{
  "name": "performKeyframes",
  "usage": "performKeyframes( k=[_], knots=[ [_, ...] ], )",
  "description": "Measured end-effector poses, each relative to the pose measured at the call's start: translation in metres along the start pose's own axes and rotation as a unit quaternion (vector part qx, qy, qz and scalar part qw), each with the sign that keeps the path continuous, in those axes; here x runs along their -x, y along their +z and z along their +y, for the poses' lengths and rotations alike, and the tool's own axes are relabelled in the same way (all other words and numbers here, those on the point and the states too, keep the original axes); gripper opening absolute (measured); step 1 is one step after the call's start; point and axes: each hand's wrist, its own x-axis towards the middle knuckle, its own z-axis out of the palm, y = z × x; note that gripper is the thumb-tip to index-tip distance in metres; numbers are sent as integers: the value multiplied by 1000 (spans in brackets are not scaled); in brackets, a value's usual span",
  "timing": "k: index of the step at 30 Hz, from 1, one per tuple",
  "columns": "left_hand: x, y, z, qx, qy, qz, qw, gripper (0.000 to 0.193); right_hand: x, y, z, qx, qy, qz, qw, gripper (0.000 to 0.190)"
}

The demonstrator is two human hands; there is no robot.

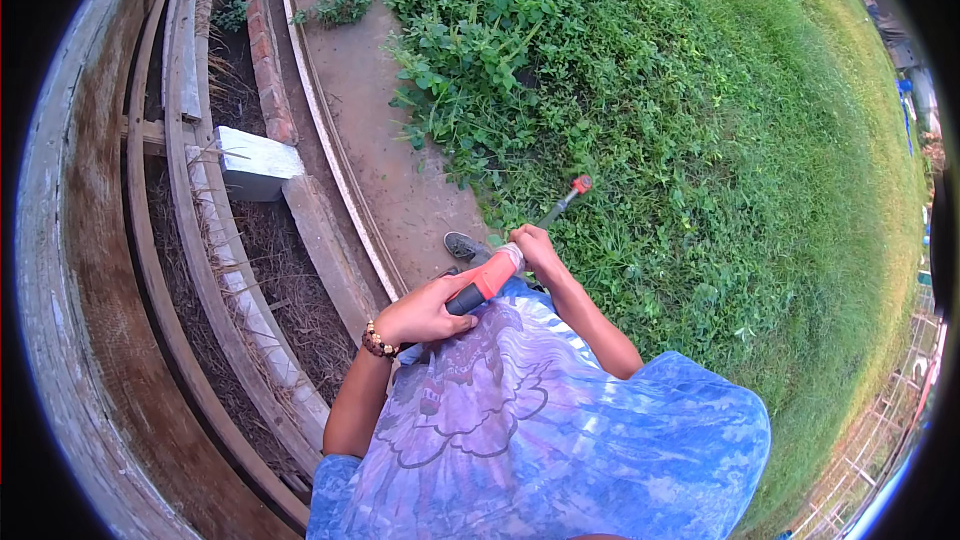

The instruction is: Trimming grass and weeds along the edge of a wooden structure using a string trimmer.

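Observation:
A cordless grass trimmer with a red-and-black body (491,276) lies across the front of my tie-dyed shirt. Around its rear end, by the black part, is my left hand (431,309), with a beaded bracelet at the wrist. My right hand (531,246) is closed on the front of the body, where a pale wrapping shows. From there a thin shaft runs up and right to a small red trimmer head (582,183) over the leafy weeds (517,52). The cutting part is too small and blurred to make out.
Along the left run weathered wooden boards (180,202), a white-topped post (259,154), a brick edging (268,60) and a narrow pale kerb (322,120). My shoe (463,246) rests on a bare dirt path (367,105). Grass (810,202) spreads right towards a wire fence (870,457).

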Motion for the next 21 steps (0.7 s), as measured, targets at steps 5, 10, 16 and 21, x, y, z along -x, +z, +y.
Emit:
performKeyframes(
  k=[5,10,16,21],
  knots=[
    [-7,-22,-5,-59,-35,-167,984,63,35,-22,14,-24,81,-22,996,19],
    [0,-15,11,-87,-52,-182,978,55,45,-21,18,-5,67,-24,997,19],
    [22,-2,12,-128,15,-2,992,60,20,14,-31,52,28,-70,996,15],
    [8,-2,-8,-105,-69,158,979,57,-52,64,-81,51,-92,-93,990,13]
  ],
)
